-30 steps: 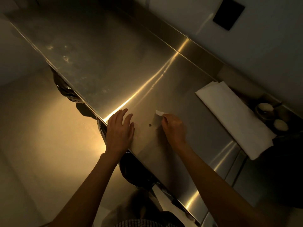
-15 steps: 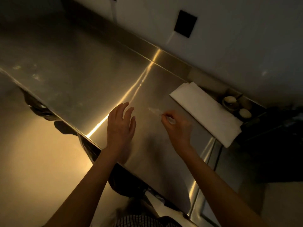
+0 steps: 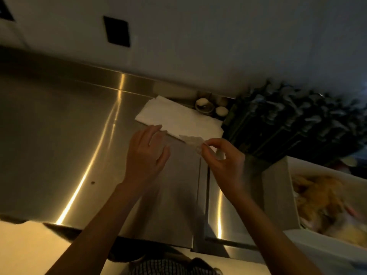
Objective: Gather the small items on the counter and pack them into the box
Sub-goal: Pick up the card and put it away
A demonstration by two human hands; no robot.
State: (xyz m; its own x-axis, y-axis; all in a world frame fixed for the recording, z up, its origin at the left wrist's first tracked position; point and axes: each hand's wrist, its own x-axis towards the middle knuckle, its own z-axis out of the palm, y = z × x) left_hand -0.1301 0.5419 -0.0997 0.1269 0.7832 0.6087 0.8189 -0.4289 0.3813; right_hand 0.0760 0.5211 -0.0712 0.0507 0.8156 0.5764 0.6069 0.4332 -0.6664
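My right hand (image 3: 224, 161) pinches a small crumpled clear wrapper (image 3: 193, 141) between thumb and fingertips, lifted above the steel counter (image 3: 59, 135). My left hand (image 3: 146, 155) hovers beside it with relaxed fingers, holding nothing. A white box (image 3: 278, 195) stands at the right, filled with blurred yellowish items. A small dark speck (image 3: 92, 183) lies on the counter to the left of my left arm.
A folded white paper towel (image 3: 178, 118) lies at the back of the counter. Behind it sit two small round pale objects (image 3: 222, 110), one in a dish. A dark rack of utensils (image 3: 297, 120) stands at the right rear. A seam (image 3: 202, 195) splits the counter.
My right hand has lifted the wrapper off the counter and carried it rightward. My left hand left the counter edge and rose. The view swung right, revealing the box.
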